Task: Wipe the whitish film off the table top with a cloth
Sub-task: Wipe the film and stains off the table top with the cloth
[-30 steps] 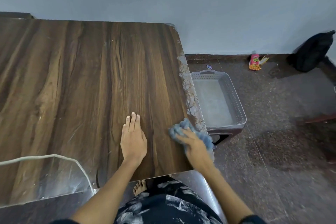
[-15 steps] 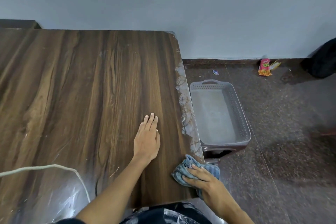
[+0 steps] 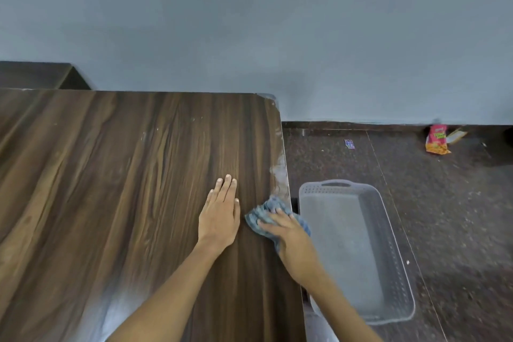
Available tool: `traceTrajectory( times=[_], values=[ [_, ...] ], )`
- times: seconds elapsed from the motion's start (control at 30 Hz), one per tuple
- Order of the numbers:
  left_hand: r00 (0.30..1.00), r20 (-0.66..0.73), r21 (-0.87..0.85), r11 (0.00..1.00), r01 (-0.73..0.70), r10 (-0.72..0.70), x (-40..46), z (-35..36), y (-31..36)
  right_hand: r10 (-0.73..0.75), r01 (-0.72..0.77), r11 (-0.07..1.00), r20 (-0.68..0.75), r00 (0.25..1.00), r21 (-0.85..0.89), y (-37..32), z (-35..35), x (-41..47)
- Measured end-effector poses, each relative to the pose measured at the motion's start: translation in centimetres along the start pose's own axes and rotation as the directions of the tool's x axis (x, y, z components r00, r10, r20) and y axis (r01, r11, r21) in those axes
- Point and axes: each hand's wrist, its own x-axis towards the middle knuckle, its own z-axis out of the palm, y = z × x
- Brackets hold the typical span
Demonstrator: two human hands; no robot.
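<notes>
A dark wood-grain table top (image 3: 125, 175) fills the left of the view. Whitish film (image 3: 279, 172) clings along its right edge, just beyond the cloth. My right hand (image 3: 288, 236) presses a crumpled blue-grey cloth (image 3: 266, 209) flat onto the table at that right edge, fingers spread over it. My left hand (image 3: 220, 214) lies flat and empty on the wood, just left of the cloth, fingers together. A pale glossy patch (image 3: 116, 311) shows on the near part of the top.
A grey perforated plastic tray (image 3: 388, 230) sits on the dark speckled floor right beside the table edge. A red snack wrapper (image 3: 436, 139) and a small scrap (image 3: 349, 144) lie by the wall skirting. A blue-grey wall stands behind.
My right hand has slid the cloth away from me along the right edge, from the near corner toward the film. The view has tilted up and both hands sit farther along the table.
</notes>
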Motion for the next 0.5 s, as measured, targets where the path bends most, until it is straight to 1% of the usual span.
traceTrajectory(
  times=[0.13,0.2,0.37,0.5],
  values=[
    [1.0,-0.023,0.02,1.0,-0.015,0.016,5.0,-0.1,-0.4,0.008,-0.008,0.999,0.014,1.0,-0.051,1.8,-1.3,10.4],
    [0.999,-0.035,0.018,1.0,-0.024,0.024,7.9,-0.1,-0.7,0.034,-0.034,0.997,-0.009,0.999,-0.07,3.0,-1.5,15.4],
    [0.997,-0.07,0.024,1.0,-0.009,0.011,14.7,-0.5,-1.4,0.107,-0.121,0.96,-0.069,0.992,-0.251,6.3,-1.1,26.7],
    [0.993,-0.118,0.017,1.0,0.004,-0.002,16.6,-0.1,-1.8,0.083,-0.102,0.936,-0.071,0.994,-0.338,8.2,-0.8,33.8]
  ],
)
